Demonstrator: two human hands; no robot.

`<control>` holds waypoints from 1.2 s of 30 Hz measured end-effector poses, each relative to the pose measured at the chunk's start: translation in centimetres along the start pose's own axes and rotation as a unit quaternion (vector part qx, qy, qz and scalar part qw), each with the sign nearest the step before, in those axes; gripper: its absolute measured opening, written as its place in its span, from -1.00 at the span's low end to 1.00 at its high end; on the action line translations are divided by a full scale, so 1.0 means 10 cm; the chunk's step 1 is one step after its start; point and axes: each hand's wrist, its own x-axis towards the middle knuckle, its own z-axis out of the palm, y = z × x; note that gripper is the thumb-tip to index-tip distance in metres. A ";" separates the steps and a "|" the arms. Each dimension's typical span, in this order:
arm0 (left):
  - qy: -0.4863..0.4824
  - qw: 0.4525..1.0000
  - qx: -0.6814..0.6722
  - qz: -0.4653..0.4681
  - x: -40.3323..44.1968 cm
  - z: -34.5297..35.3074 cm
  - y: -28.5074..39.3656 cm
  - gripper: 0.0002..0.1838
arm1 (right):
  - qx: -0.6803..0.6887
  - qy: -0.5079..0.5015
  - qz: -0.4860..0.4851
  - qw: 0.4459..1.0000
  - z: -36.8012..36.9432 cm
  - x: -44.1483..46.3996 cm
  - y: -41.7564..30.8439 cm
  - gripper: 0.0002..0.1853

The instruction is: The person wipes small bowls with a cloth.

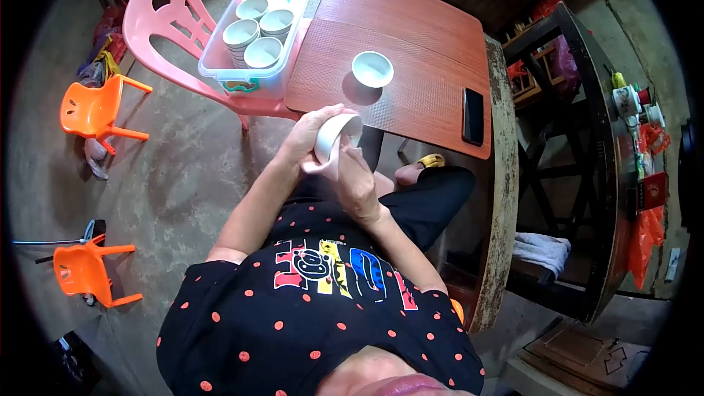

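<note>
My left hand (306, 136) is wrapped round a small white bowl (331, 138), which is tilted on its side in front of my chest, just off the table's near edge. My right hand (357, 189) is closed on a pale pinkish cloth (321, 169) and presses it against the bowl's rim and inside. Some of the right fingers are hidden by the cloth and bowl. Another white bowl (372, 70) stands upright on the reddish-brown table (433, 37), beyond my hands.
A clear plastic box (213, 66) with stacks of white bowls (264, 53) sits on a pink chair (150, 26) at the left. A black phone (473, 116) lies at the table's right edge. Orange stools (92, 111) stand on the floor at left. A dark wooden stand (605, 154) is at right.
</note>
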 end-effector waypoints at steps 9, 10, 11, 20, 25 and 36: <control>-0.125 0.965 0.204 0.107 -0.17 0.23 -0.10 -0.35 | 0.402 0.147 0.410 0.805 -0.38 0.30 -0.26 -0.81; -0.142 0.945 0.264 0.133 -0.10 0.10 -0.11 -0.40 | 0.350 0.129 0.406 0.834 -0.37 0.31 -0.33 -0.82; -0.159 0.919 0.323 0.160 0.02 -0.11 -0.12 -0.42 | 0.265 0.081 0.371 0.886 -0.32 0.22 -0.29 -0.85; 0.014 0.785 0.536 0.311 -0.19 0.25 -0.01 -0.49 | 0.516 0.145 0.460 0.708 -0.44 0.35 -0.26 -0.79; -0.104 0.902 0.256 0.331 -0.19 0.22 0.02 -0.72 | 0.388 0.074 0.424 0.815 -0.33 0.36 -0.53 -0.75; -0.053 0.871 0.339 0.352 -0.12 0.27 -0.12 -0.39 | 0.485 0.150 0.427 0.748 -0.41 0.50 -0.35 -0.75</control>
